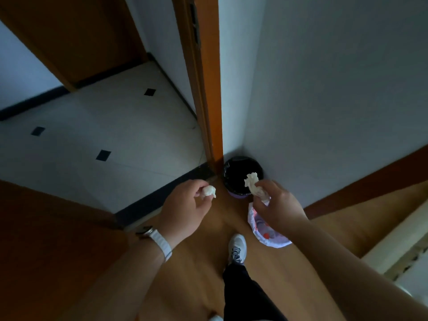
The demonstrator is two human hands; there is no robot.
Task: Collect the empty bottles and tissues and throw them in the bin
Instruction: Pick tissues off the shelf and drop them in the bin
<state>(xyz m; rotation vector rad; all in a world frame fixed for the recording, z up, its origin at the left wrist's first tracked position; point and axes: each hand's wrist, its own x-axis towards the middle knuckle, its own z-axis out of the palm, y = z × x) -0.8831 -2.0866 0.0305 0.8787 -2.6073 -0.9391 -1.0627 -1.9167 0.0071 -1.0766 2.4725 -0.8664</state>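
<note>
A round bin point(234, 169) with a black liner stands on the floor in the wall corner beside the door frame. My left hand point(185, 206) is closed on a small crumpled white tissue point(209, 191), just left of the bin. My right hand point(278, 205) pinches a larger crumpled tissue point(251, 181) that hangs over the bin's near rim. Under my right hand sits a second bin with a white liner point(268, 235), and bottles with red caps show inside it.
An orange wooden door frame point(206, 100) rises just left of the black bin. White walls close the corner. My foot in a white shoe point(237, 247) stands on the wooden floor. White tiles lie beyond the doorway at left. A pale furniture edge point(393, 246) is at right.
</note>
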